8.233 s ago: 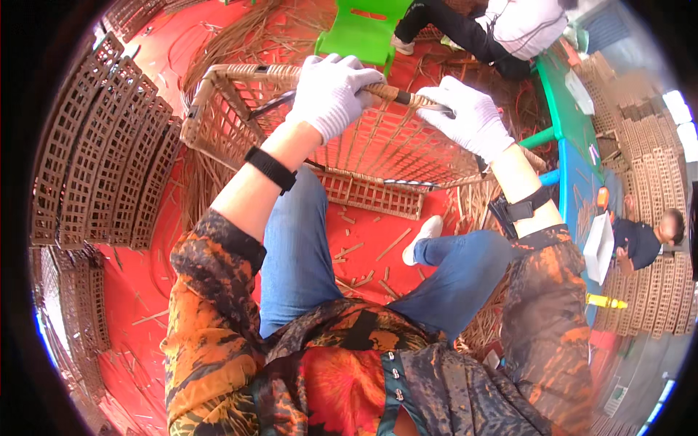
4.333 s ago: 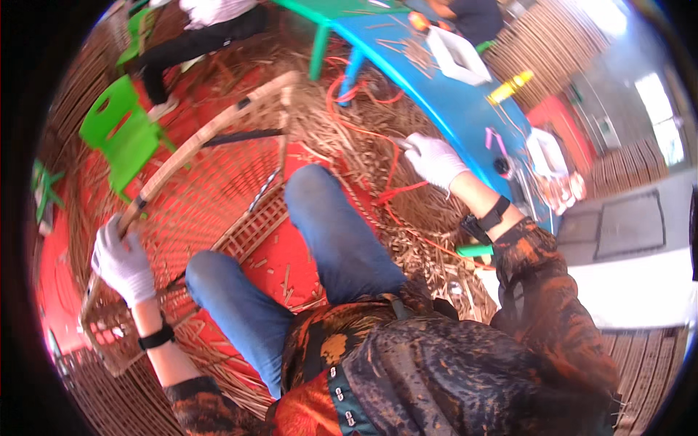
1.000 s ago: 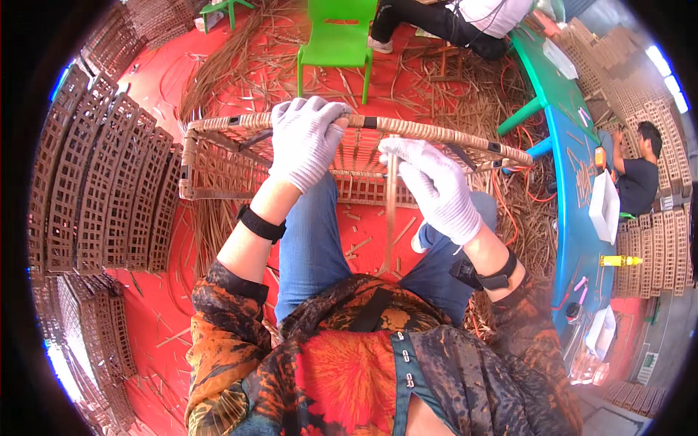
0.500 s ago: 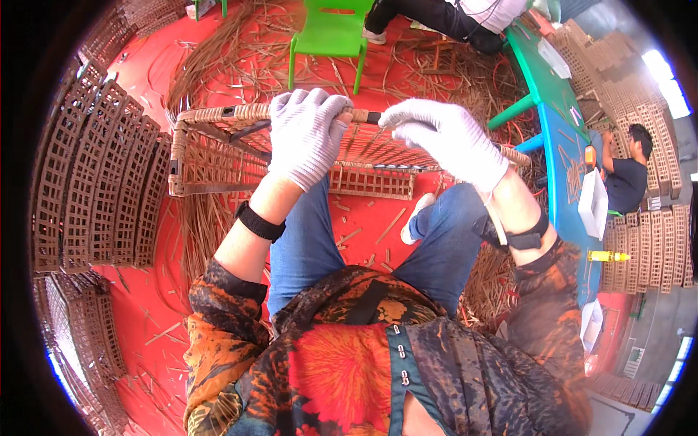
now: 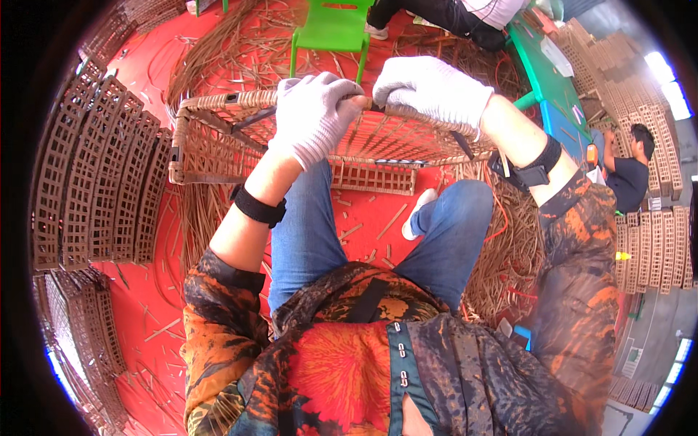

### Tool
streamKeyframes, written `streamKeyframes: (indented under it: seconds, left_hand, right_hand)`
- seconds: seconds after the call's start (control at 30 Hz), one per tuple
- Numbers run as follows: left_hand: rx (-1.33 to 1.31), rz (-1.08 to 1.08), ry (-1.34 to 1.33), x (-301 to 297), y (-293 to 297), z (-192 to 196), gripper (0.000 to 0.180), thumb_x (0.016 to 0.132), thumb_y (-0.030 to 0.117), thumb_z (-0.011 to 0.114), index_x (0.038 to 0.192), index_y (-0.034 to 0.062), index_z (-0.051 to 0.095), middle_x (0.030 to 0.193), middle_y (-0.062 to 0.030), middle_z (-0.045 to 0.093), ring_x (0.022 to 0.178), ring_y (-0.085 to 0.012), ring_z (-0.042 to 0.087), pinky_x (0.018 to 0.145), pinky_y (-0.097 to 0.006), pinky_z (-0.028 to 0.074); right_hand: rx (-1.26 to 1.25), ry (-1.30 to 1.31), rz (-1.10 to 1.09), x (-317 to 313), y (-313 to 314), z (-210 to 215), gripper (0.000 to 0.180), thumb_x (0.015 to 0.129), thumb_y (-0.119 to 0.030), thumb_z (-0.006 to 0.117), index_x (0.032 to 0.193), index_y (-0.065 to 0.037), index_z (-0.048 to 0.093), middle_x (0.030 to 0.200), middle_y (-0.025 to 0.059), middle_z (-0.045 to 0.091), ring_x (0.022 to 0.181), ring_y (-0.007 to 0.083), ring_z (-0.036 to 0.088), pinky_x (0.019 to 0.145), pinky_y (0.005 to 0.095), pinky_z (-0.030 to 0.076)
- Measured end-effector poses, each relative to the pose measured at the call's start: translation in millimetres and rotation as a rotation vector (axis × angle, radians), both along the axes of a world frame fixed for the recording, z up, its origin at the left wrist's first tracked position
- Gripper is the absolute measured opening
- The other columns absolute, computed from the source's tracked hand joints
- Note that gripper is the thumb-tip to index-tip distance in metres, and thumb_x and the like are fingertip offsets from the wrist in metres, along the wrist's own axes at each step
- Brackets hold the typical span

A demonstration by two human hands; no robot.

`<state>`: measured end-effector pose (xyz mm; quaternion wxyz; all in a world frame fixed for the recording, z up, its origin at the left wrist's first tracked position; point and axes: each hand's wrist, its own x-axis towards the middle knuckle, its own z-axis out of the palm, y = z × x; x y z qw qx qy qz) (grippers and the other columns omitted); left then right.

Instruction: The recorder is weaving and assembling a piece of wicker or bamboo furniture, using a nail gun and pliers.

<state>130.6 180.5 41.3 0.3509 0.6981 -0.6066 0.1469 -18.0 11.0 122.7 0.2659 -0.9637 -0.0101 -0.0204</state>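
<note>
A brown woven wicker basket point(image 5: 254, 98) is held up across my knees, its wrapped rim toward the far side and its open lattice below. My left hand point(image 5: 316, 116), in a white knitted glove, is closed around the rim near its middle, thumb pointing right along it. Just right of that thumb, my right hand point(image 5: 432, 91), gloved the same way, has its fingers curled down at the rim. Whatever its fingertips pinch is hidden behind the glove. Dark bands show on the rim between the wrapped stretches.
Stacks of woven lattice panels point(image 5: 87, 167) stand at the left. Loose wicker strips point(image 5: 211, 62) litter the red floor point(image 5: 153, 305). A green chair point(image 5: 331, 29) is ahead, a green table point(image 5: 542, 80) at the right. One person point(image 5: 625, 171) sits at the right, another point(image 5: 465, 18) at the far side.
My right hand has moved away from me and slightly left, its fingers now curled more tightly at the rim. My left hand and the basket rim have shifted slightly.
</note>
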Motion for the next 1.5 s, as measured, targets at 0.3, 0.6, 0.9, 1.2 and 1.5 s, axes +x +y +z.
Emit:
streamKeyframes:
  seconds: [0.3, 0.6, 0.9, 1.2, 1.5]
  left_hand:
    - [0.165, 0.137, 0.028, -11.0, -18.5, 12.8, 0.043, 0.078, 0.057, 0.074, 0.091, 0.0156, 0.077, 0.080, -0.0043, 0.071, 0.078, -0.0240, 0.070, 0.077, -0.038, 0.050]
    - [0.218, 0.095, 0.178, -9.5, -20.3, 15.5, 0.032, 0.075, 0.052, 0.078, 0.077, 0.0198, 0.074, 0.076, 0.0001, 0.070, 0.079, -0.0227, 0.068, 0.078, -0.043, 0.043]
    - [0.244, 0.109, 0.135, -11.4, -20.5, 16.7, 0.029, 0.077, 0.049, 0.078, 0.081, 0.0204, 0.074, 0.079, 0.0013, 0.071, 0.081, -0.0209, 0.069, 0.080, -0.042, 0.043]
    - [0.258, 0.003, 0.149, 2.2, -12.2, 14.9, 0.020, 0.089, 0.035, 0.067, 0.097, 0.0184, 0.076, 0.085, -0.0062, 0.071, 0.086, -0.0244, 0.069, 0.081, -0.044, 0.047]
    - [0.435, -0.151, 0.403, 17.5, -13.8, 27.7, 0.028, 0.091, 0.008, 0.056, 0.113, 0.0069, 0.074, 0.101, -0.0105, 0.073, 0.093, -0.0198, 0.067, 0.087, -0.032, 0.051]
  right_hand:
    - [-0.316, 0.155, 0.126, 30.0, 3.2, 14.1, 0.033, 0.090, -0.013, 0.058, 0.121, -0.010, 0.065, 0.097, 0.0161, 0.070, 0.095, 0.0350, 0.066, 0.091, 0.0422, 0.051]
    - [-0.314, -0.571, -0.304, -8.4, -57.8, 86.7, 0.015, 0.091, -0.020, 0.064, 0.098, -0.011, 0.072, 0.077, 0.0064, 0.068, 0.078, 0.0182, 0.065, 0.068, 0.0342, 0.052]
    - [0.334, -0.030, -0.492, -78.7, -60.2, -34.5, 0.032, 0.100, -0.028, 0.060, 0.118, -0.004, 0.070, 0.102, 0.0041, 0.071, 0.092, 0.0168, 0.068, 0.086, 0.0329, 0.054]
    - [0.624, -0.110, -0.453, 2.4, -4.8, -50.2, 0.025, 0.098, -0.023, 0.066, 0.110, -0.002, 0.069, 0.097, 0.0037, 0.071, 0.091, 0.0107, 0.065, 0.082, 0.0283, 0.055]
    - [0.522, -0.210, -0.462, 3.7, -9.5, -62.3, 0.021, 0.101, -0.020, 0.061, 0.109, -0.001, 0.065, 0.092, 0.0024, 0.067, 0.084, 0.0102, 0.063, 0.079, 0.0291, 0.055]
